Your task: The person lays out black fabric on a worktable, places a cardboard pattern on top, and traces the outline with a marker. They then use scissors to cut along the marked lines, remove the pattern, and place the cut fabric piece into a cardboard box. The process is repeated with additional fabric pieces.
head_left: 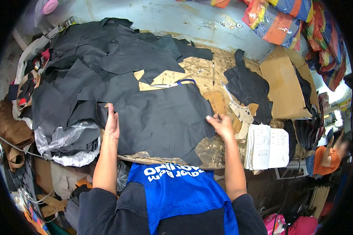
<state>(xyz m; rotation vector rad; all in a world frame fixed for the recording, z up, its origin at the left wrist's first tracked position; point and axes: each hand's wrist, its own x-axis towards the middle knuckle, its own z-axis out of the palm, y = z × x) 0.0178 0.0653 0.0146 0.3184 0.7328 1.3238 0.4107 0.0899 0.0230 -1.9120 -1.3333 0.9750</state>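
Note:
A large piece of black leather (161, 117) lies spread over the near middle of the wooden table, its lower tip hanging over the front edge. At its left edge stands my left hand (112, 124), seen edge-on with its fingers stretched upward and partly hidden. My right hand (222, 126) pinches the right edge of the leather between thumb and fingers. Just beyond the piece lie blue-handled scissors (181, 82). To the right of it are a brown curved template (215, 102), a pale shaped pattern piece (241, 112) and a pen (213, 74).
Black leather pieces (90, 58) are heaped across the left and back of the table (198, 64). More black pieces (247, 86) lie to the right, beside a cardboard box (280, 84). An open notebook (267, 147) rests at the right front. A person in orange (326, 159) is farther right.

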